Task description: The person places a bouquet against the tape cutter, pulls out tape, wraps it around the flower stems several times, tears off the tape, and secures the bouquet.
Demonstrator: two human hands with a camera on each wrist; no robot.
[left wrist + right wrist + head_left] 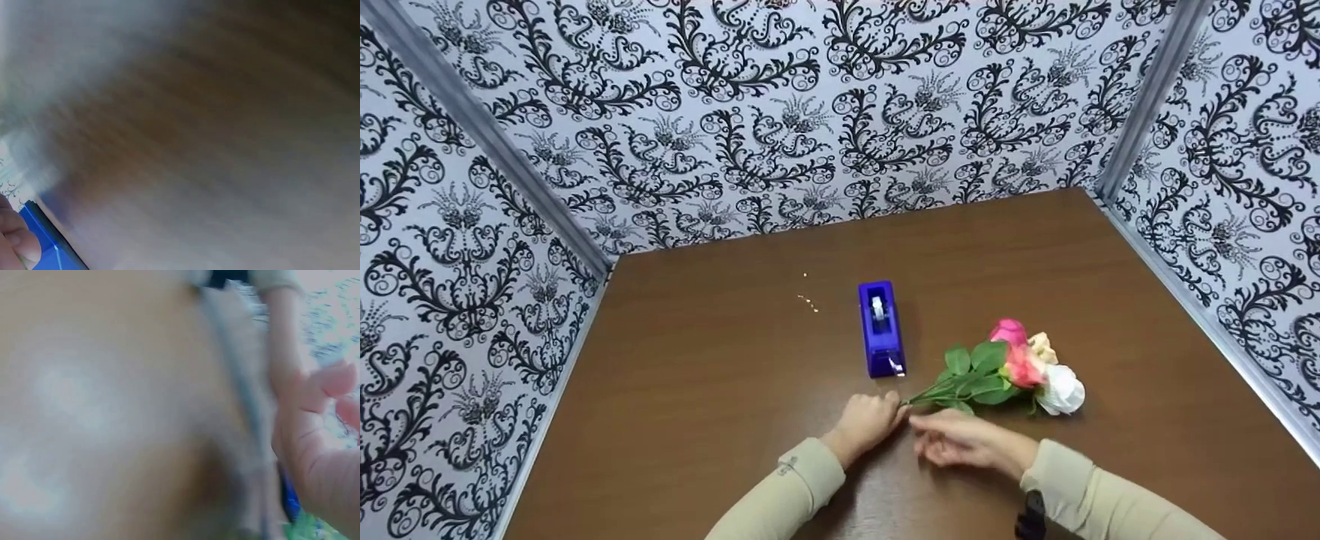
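Well, left of the long blue tape dispenser (879,339), a few small pale specks (809,302) dot the brown wood-grained table (697,352). On the dispenser's near side, slightly to its left, the left hand (870,422), below a beige cuffed sleeve (802,476), grips the thin green stem ends of the artificial flower bunch with its fingers curled round them. The dispenser itself bears a whitish roll (877,306), with a shiny bit of clear tape (896,367) at its near end. Nearer and to its right, the right hand (960,437) holds nothing, its fingers loosely bent just beside the stems. Farther right of the dispenser lies the leafy artificial flower bunch (990,355), its pink, coral, cream and white blooms pointing away from it
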